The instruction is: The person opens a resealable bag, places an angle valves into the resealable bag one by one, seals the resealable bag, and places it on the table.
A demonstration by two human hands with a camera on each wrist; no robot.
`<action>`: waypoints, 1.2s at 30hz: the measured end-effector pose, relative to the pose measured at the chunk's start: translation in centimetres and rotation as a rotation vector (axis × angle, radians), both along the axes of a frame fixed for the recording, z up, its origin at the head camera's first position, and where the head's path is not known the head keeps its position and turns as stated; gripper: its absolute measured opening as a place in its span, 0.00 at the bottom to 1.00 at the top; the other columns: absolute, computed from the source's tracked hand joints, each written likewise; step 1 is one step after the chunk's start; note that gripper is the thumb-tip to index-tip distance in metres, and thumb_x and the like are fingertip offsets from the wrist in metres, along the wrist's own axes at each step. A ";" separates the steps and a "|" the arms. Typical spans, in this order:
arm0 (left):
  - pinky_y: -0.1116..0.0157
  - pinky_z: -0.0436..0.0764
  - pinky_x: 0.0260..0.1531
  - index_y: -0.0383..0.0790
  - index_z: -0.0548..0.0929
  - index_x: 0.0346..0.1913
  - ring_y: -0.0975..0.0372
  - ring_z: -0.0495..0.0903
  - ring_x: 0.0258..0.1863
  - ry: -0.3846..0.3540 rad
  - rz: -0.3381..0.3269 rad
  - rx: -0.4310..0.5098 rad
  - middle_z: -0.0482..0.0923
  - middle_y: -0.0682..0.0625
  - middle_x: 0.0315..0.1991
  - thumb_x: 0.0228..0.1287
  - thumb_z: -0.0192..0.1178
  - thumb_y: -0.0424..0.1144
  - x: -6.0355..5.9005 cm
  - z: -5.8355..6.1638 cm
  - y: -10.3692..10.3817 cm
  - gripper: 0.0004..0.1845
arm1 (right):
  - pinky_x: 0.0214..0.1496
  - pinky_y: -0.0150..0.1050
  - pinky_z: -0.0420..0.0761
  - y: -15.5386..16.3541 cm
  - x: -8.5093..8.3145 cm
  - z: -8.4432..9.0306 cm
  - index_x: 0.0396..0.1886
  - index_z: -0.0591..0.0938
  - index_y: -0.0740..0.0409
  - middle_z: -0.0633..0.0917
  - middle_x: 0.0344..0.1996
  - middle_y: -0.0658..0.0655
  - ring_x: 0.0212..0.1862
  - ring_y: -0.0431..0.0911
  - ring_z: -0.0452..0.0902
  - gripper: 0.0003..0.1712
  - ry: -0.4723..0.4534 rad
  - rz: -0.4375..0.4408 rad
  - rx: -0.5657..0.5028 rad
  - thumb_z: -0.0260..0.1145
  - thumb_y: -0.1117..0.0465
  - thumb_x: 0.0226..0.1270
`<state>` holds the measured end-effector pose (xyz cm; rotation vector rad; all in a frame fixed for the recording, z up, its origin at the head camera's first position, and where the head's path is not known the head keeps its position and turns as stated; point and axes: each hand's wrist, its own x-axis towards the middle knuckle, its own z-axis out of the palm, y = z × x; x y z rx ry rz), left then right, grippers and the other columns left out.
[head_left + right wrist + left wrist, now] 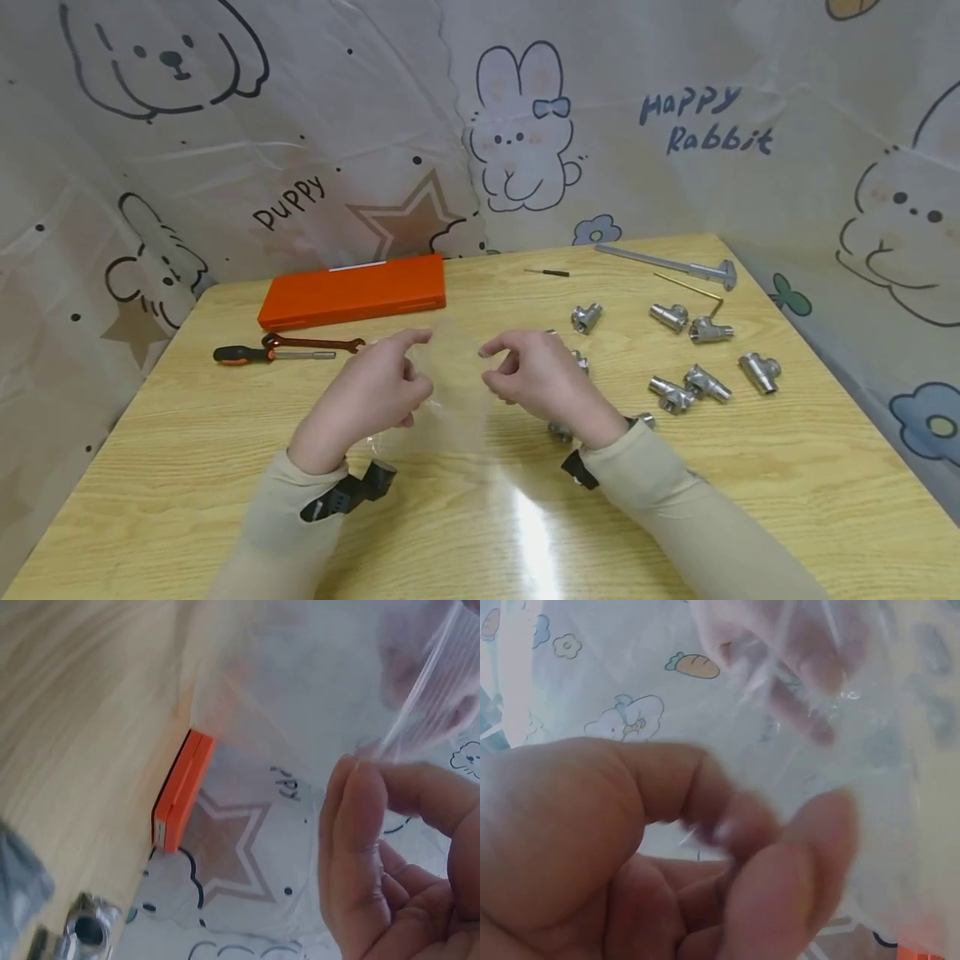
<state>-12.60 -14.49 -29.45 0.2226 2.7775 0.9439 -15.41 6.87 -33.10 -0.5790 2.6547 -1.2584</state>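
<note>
A clear plastic bag (457,400) hangs between the two hands above the middle of the table, its outline faint against the wood. My left hand (375,375) holds it from the left, thumb and bent fingers together in the left wrist view. On the other side my right hand (540,375) pinches the bag's edge between thumb and fingertips. In the right wrist view the film of the bag (300,690) stretches away from that pinch, with a creased strip along it. Several metal tee fittings lie beside and partly behind the right hand, including one fitting (587,317) just beyond it.
At the back left lies an orange case (352,293), with a reddish wrench (318,342) and a black-and-orange-handled driver (247,355) before it. Back right are a caliper (675,265), a thin brass-coloured rod (686,287) and a small screwdriver (553,273). More tee fittings (760,372) are scattered right.
</note>
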 end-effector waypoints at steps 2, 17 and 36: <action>0.62 0.72 0.15 0.41 0.68 0.72 0.60 0.79 0.14 0.040 0.008 -0.030 0.74 0.49 0.17 0.63 0.53 0.30 0.1 0.0 0.1 0.32 | 0.26 0.37 0.77 -0.2 0.1 -0.1 0.53 0.84 0.55 0.83 0.23 0.46 0.24 0.41 0.78 0.19 -0.017 0.020 0.016 0.72 0.63 0.61; 0.62 0.81 0.21 0.36 0.86 0.52 0.57 0.78 0.16 -0.029 -0.019 0.026 0.80 0.47 0.25 0.69 0.50 0.32 1.2 3.1 -4.3 0.16 | 0.31 0.37 0.78 1.7 -0.8 0.6 0.38 0.89 0.52 0.84 0.27 0.46 0.27 0.41 0.78 0.05 0.002 0.083 0.087 0.68 0.62 0.65; 0.39 0.64 0.63 0.52 0.42 0.79 0.46 0.63 0.68 0.130 -0.467 0.238 0.48 0.46 0.77 0.52 0.67 0.66 -1.6 -1.6 -6.6 0.60 | 0.33 0.40 0.86 2.3 -1.6 0.5 0.33 0.88 0.64 0.87 0.26 0.60 0.28 0.47 0.85 0.07 -0.282 0.062 -0.150 0.67 0.66 0.68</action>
